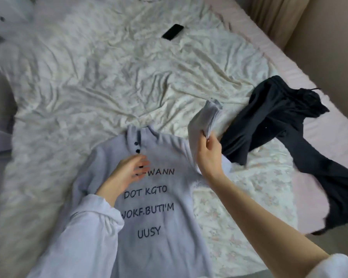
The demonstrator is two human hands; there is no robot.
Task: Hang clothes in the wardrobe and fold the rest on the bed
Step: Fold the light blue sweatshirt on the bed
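A pale lilac sweatshirt [161, 213] with dark printed words and dark buttons lies face up on the bed [92, 81]. My left hand [127, 173] rests flat on its chest just below the buttons, fingers straight. My right hand [208, 155] pinches the sweatshirt's right sleeve [209, 117] near the cuff and holds it lifted above the shoulder. A pair of black trousers [279, 121] lies crumpled to the right, one leg trailing over the bed's edge.
A black phone [173, 32] lies on the rumpled white sheet at the far side. Pale garments [0, 149] sit at the left edge. The pink mattress edge [285, 57] and a beige wall run along the right.
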